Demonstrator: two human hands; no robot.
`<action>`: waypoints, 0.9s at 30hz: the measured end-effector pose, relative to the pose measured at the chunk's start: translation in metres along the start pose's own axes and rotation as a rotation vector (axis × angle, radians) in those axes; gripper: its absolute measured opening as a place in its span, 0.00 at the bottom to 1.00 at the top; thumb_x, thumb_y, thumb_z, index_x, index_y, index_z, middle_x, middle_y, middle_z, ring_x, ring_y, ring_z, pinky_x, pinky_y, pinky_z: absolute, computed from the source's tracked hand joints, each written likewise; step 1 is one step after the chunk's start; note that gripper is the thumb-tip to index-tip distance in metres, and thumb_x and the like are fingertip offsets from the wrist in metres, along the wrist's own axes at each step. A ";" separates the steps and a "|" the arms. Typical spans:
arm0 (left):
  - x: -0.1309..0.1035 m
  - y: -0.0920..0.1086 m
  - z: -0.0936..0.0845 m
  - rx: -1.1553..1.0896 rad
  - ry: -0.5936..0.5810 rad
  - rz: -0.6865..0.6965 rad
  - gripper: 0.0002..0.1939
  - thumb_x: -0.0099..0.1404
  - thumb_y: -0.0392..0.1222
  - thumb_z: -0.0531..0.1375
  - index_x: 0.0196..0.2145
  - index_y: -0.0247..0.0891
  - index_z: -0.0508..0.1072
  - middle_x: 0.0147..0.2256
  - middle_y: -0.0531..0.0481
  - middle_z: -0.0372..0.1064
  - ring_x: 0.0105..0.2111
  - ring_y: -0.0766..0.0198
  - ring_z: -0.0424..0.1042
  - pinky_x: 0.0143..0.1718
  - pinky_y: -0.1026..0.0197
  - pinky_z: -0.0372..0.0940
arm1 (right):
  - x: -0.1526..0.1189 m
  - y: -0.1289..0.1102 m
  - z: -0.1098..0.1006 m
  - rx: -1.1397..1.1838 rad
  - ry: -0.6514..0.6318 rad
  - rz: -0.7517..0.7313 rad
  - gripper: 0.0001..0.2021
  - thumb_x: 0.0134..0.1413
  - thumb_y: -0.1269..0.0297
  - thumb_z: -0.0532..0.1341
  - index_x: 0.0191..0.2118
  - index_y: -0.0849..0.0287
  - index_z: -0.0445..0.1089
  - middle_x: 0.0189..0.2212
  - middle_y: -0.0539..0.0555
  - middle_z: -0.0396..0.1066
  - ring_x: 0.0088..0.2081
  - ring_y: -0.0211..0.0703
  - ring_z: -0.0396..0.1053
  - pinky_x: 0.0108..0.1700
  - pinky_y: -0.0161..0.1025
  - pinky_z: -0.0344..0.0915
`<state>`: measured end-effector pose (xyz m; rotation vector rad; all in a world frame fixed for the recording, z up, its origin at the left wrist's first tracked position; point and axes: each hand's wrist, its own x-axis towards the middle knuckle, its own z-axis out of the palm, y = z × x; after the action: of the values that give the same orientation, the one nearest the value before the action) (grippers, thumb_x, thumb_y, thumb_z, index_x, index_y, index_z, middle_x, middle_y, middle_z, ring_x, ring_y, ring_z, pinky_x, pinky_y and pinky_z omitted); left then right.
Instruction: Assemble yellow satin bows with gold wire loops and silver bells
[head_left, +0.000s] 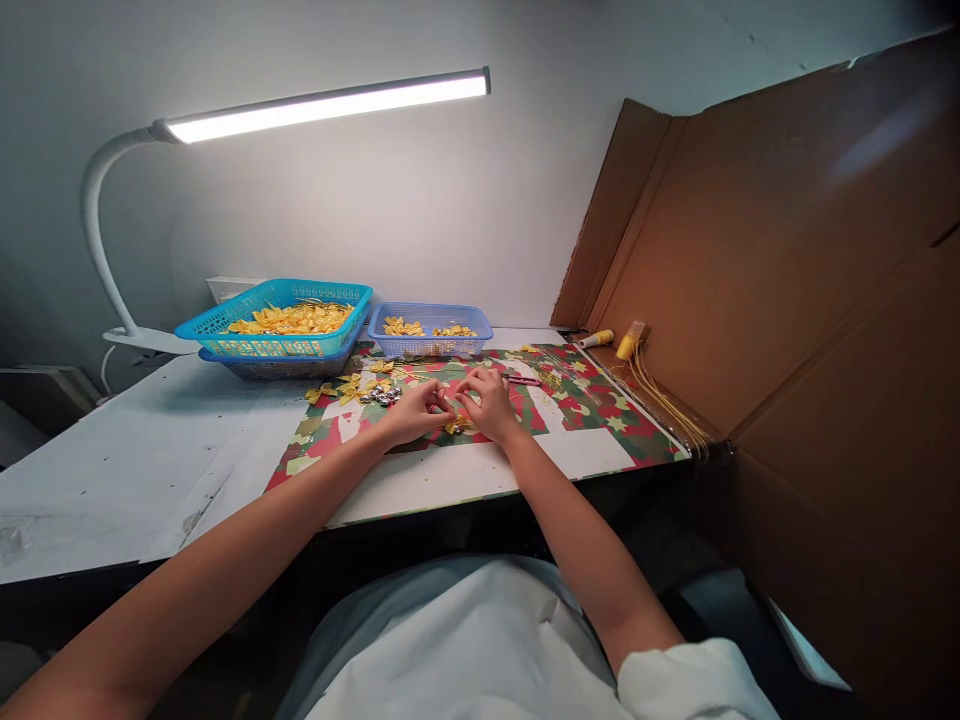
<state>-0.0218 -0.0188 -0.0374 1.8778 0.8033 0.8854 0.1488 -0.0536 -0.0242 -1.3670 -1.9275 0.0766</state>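
Over the patterned mat, my left hand and my right hand face each other a short distance apart. Thumb and fingers of both are pinched together. What they hold is too thin or small to make out. Just below the fingertips is a yellow bow with a small shiny piece at it; I cannot tell if it hangs from the fingers or lies on the mat. Left of my left hand lie silver bells in a pile, beside loose yellow bows. Behind my right hand lies a dark, slim tool.
A turquoise basket full of yellow bows sits in a blue one at the back left. A smaller blue basket holds more. A lit lamp reaches overhead. Cardboard walls the right side, near yellow cords and a spool.
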 end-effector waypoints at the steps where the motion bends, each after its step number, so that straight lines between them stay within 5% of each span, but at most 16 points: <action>1: 0.000 0.000 0.000 -0.002 -0.002 0.002 0.18 0.50 0.44 0.65 0.30 0.41 0.57 0.26 0.55 0.71 0.25 0.67 0.68 0.26 0.65 0.61 | 0.000 0.000 0.000 -0.010 0.011 0.010 0.05 0.60 0.69 0.60 0.35 0.56 0.74 0.41 0.53 0.71 0.47 0.47 0.62 0.48 0.43 0.53; 9: -0.002 0.005 -0.001 0.068 -0.007 0.016 0.12 0.51 0.45 0.63 0.26 0.38 0.64 0.25 0.55 0.69 0.22 0.70 0.64 0.25 0.67 0.60 | 0.002 0.005 0.003 -0.067 0.001 0.085 0.07 0.60 0.65 0.60 0.37 0.53 0.76 0.42 0.52 0.71 0.49 0.47 0.61 0.50 0.44 0.54; 15: -0.004 0.006 0.000 0.173 -0.045 -0.046 0.10 0.53 0.45 0.63 0.27 0.34 0.78 0.22 0.52 0.71 0.18 0.71 0.61 0.19 0.68 0.55 | 0.018 0.040 -0.018 -0.268 -0.053 0.361 0.13 0.62 0.63 0.56 0.49 0.52 0.73 0.52 0.55 0.67 0.55 0.52 0.59 0.52 0.46 0.56; 21: -0.007 0.006 0.002 0.196 -0.067 -0.136 0.14 0.55 0.47 0.63 0.34 0.34 0.79 0.16 0.56 0.65 0.13 0.70 0.59 0.13 0.68 0.53 | 0.024 0.092 -0.049 -0.350 -0.173 0.430 0.14 0.54 0.57 0.65 0.44 0.58 0.74 0.53 0.63 0.65 0.58 0.63 0.55 0.57 0.57 0.51; 27: -0.008 0.009 0.000 0.229 -0.066 -0.139 0.15 0.53 0.46 0.65 0.36 0.35 0.80 0.18 0.55 0.66 0.15 0.70 0.60 0.14 0.68 0.53 | 0.027 0.103 -0.050 -0.295 -0.210 0.427 0.07 0.58 0.61 0.60 0.38 0.60 0.69 0.47 0.63 0.68 0.53 0.56 0.61 0.52 0.50 0.57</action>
<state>-0.0242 -0.0288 -0.0315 2.0090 1.0166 0.6644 0.2564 -0.0059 -0.0203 -2.0257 -1.8321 0.1516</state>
